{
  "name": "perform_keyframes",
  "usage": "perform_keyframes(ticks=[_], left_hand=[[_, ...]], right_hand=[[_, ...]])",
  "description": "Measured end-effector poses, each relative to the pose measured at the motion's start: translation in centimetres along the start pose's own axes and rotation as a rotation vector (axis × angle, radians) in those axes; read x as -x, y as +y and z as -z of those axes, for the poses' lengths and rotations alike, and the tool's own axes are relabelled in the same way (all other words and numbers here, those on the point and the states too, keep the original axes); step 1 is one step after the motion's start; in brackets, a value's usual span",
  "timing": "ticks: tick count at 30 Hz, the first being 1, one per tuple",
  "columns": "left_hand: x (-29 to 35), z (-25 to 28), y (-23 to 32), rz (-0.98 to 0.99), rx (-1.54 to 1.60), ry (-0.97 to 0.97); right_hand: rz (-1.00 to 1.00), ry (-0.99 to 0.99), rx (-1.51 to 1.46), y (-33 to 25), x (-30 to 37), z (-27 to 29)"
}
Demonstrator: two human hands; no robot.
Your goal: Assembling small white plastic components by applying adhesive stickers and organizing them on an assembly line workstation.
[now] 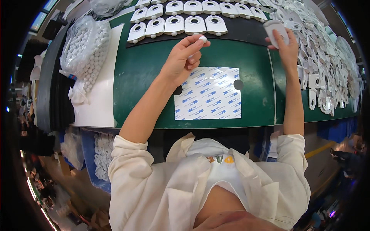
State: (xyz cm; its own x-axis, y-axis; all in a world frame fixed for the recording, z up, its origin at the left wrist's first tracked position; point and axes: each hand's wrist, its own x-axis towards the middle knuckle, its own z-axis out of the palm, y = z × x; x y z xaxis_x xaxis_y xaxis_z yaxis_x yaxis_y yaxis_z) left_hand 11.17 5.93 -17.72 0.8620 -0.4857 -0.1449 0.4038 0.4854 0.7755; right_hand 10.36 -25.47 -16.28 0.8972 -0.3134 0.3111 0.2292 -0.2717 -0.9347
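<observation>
My left hand point(181, 57) is closed, pinching a small white ball point(202, 39) between thumb and fingertips above the middle of the green table. Out to the right, my right hand point(287, 46) grips a white plastic part point(276, 32), flat with a rounded end, beside the pile of loose parts. Ahead of both hands, rows of white plastic housings point(174, 25) with round dark holes lie on a black mat point(246, 34). Small white balls show at the near edges of the closest row. Below my left hand lies a printed backing sheet point(208, 98) with a black disc point(238, 84) at its right edge.
A clear plastic bag full of white balls point(86, 50) rests on a white board point(98, 109) at the left. Loose white plastic parts point(318, 57) are heaped at the right of the green table point(142, 73). A blue bin point(90, 161) holds white pieces below the table's left edge.
</observation>
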Motion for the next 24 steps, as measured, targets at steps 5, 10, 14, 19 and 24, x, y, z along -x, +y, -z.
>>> perform_keyframes(ticks=[5, 10, 14, 19, 24], left_hand=[[0.2, 0.5, 0.0, 0.022, 0.022, 0.010], [-0.1, 0.7, -0.1, 0.023, 0.038, 0.002], [-0.1, 0.3, -0.2, 0.019, 0.037, 0.000], [-0.1, 0.4, -0.2, -0.001, 0.044, -0.004], [-0.2, 0.5, -0.2, 0.004, 0.051, -0.007]], right_hand=[[0.077, -0.360, 0.076, -3.4, 4.9, -5.6], [-0.144, -0.715, -0.150, -3.5, 7.2, -7.2], [-0.214, -0.769, -0.230, -2.1, 7.6, -7.9], [-0.158, -0.872, -0.166, -1.6, 8.2, -8.1], [-0.056, -0.846, -0.081, -1.9, 8.6, -8.3]])
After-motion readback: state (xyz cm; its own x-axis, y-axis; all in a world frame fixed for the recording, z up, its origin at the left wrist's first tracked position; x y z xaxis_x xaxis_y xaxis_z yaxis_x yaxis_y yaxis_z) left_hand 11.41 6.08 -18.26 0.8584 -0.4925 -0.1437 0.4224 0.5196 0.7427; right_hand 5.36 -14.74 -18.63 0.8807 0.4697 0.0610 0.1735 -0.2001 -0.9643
